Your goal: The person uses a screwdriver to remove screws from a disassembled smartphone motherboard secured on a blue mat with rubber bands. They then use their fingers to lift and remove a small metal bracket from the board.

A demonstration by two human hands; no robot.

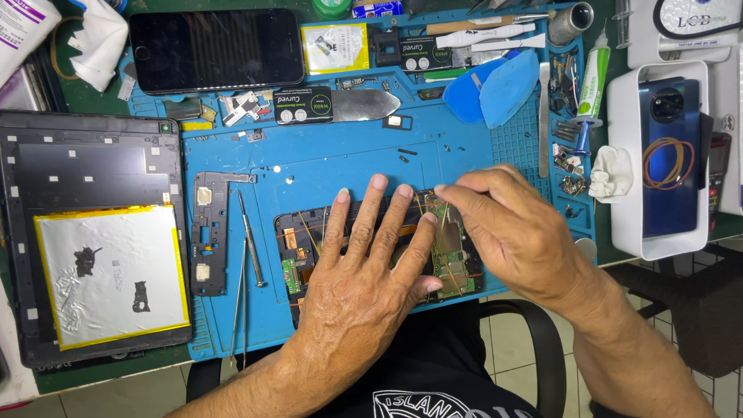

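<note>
Here, a blue mat (348,166) covers most of the bench. Left of it lies an opened tablet (93,232), back off, with a silver battery (112,275) edged in yellow filling its lower part. At the right edge stands a white tray (623,178) holding a blue phone (669,155) with rubber bands looped on it. A dark phone (217,50) lies face up at the top left of the mat.

Near the mat's front edge lies an opened phone (302,248), its boards bare, with thin orange bands stretched across it. The left hand (368,279) lies flat on its middle, fingers spread and pressing down. The right hand (511,232) rests on its right end, fingers curled, the fingertips (443,190) touching the top edge just beside the left hand's fingers; whether they pinch a band I cannot tell.

Left of the opened phone lies a black frame piece (209,232), then a screwdriver (251,244) and tweezers (238,302). Higher up sit a metal blade (364,104), a blue pick (507,85), and a green-labelled glue tube (594,81) at the mat's right edge.
</note>
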